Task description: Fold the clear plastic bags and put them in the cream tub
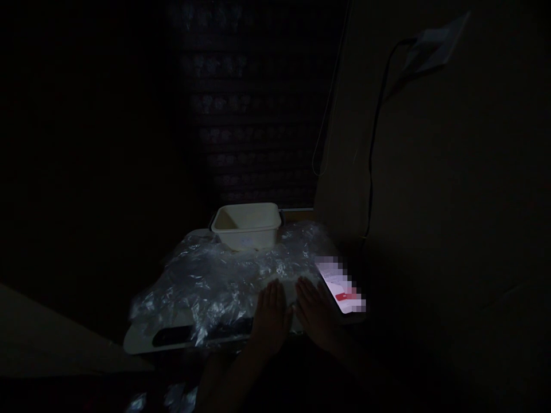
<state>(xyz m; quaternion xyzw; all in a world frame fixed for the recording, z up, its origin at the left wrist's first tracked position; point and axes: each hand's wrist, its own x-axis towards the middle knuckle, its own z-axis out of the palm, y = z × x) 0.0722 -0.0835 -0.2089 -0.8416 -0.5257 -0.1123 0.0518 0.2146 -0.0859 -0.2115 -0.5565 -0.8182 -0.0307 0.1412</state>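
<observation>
My left hand (pixel 272 312) lies flat with its fingers stretched forward, near the front edge of a light board (pixel 138 338). Beside it my right hand (pixel 312 307) is also flat, fingers extended, the thumbs close together. Both rest on or just over a pale patch, perhaps a sheet, whose kind the dark hides. Crumpled clear plastic film (pixel 215 281) covers much of the board to the left and behind. A cream plastic tub (pixel 247 238) stands on the film at the back. A phone (pixel 340 287) with a lit screen lies just right of my right hand.
The room is very dark. Behind the tub hangs a dark blind (pixel 249 137) with a thin cord (pixel 322 155). On the right wall, a black cable (pixel 374 143) runs down from a wall outlet (pixel 434 46). Some shiny plastic (pixel 176 396) shows low at the left.
</observation>
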